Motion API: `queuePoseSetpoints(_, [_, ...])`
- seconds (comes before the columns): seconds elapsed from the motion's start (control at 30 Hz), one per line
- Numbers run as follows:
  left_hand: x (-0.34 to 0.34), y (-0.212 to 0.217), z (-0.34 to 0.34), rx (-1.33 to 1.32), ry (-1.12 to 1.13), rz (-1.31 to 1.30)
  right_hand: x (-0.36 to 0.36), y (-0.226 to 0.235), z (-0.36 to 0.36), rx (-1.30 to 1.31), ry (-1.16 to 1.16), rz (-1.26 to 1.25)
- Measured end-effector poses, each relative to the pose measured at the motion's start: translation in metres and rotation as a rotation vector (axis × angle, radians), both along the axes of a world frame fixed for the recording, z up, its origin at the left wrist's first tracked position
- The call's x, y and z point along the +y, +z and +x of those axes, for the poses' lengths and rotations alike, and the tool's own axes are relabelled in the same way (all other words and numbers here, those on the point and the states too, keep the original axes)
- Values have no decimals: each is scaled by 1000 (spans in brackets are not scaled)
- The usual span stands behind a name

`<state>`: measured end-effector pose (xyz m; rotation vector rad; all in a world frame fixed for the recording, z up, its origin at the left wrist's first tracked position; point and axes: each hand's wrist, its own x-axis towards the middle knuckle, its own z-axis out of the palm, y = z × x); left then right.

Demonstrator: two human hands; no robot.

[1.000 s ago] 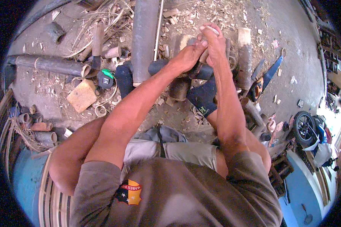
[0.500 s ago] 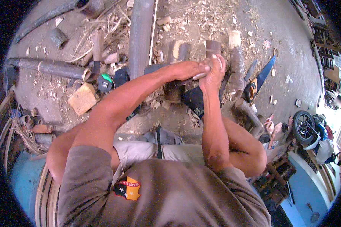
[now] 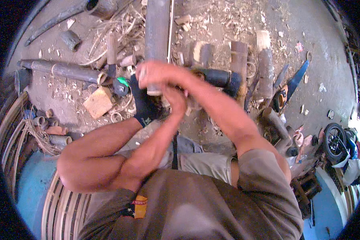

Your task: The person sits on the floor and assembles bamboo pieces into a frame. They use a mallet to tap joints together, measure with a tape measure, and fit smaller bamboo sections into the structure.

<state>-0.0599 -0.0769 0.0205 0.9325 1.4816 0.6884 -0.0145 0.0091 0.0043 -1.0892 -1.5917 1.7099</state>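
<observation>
My right hand (image 3: 158,75) lies over the near end of a thick dark bamboo pole (image 3: 158,32), its curled fingers smeared by motion. What those fingers close on, if anything, is hidden. My left hand (image 3: 175,99) is just below, under the right wrist, and its fingers are mostly covered. My forearms cross near the wrists. The pole's pale cut end (image 3: 154,93) shows beneath the hands. Beside it is my left foot in a black sock (image 3: 145,102). A dark cylinder (image 3: 215,76) lies right of the hands, partly behind my right forearm.
A handsaw (image 3: 296,78) and cut bamboo pieces (image 3: 264,64) lie at the right. To the left are a wooden block (image 3: 98,103), a black-and-green tape measure (image 3: 122,86) and another bamboo pole (image 3: 64,72). Wood shavings (image 3: 212,20) litter the floor. A wheel (image 3: 334,141) stands far right.
Both hands have moved left, from above the short bamboo piece to the big pole's near end. My right arm now reaches across, and my left arm has drawn in. The view has shifted slightly.
</observation>
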Motion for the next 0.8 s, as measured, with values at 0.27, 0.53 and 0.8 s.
queuePoseSetpoints(0.27, [36,15,36,-450,-145,-170,15,12,91,-411,-583,12])
queuePoseSetpoints(0.53, [59,11,45,-170,-1087,-25,-66,38,123,-136,-1490,-76])
queuePoseSetpoints(0.8, [52,11,51,-151,-1384,-40,-130,30,104,61,-1854,-26])
